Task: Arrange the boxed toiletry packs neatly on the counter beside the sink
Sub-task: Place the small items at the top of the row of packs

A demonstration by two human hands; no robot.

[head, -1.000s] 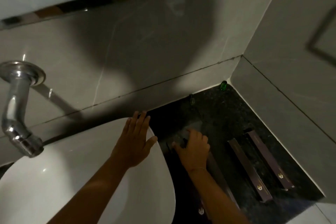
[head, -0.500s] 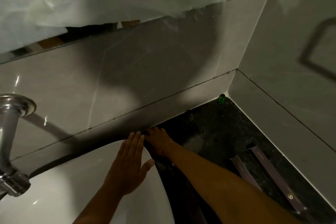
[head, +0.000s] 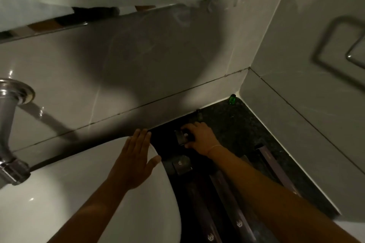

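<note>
Presently, items at the sink corner, as seen from beside the person:

Counter (head: 235, 124): dark speckled stone, wedged between the white sink (head: 79, 203) and the tiled side wall (head: 316, 104).

Left hand (head: 134, 162): laid flat on the sink's rim, fingers straight and together, thumb spread out to the right; it holds nothing.

Right hand (head: 201, 138): reached across to the back of the counter, palm down, fingers curled over a small box (head: 182, 137) lying on the stone. Fingertips and thumb touch the box at its right side; whether they actually clamp it cannot be told in the dim light.

Second small box (head: 181, 164): dark, bearing a pale emblem, lying on the counter just nearer than the first, close to the sink's edge and apart from both hands.

Long boxes, two (head: 227, 199): dark purple, each with a light emblem at its near end, lying side by side along the counter, partly under the right forearm.

Further long box (head: 276, 171): same colour, lying along the counter nearer the side wall, partly hidden by the forearm.

Green bottle (head: 232, 99): small, standing in the far corner where the two walls meet.

Tap (head: 9, 124): chrome, fixed to the back wall at far left, above the sink.

Towel ring (head: 339, 45): metal, on the side wall, blurred.
</note>
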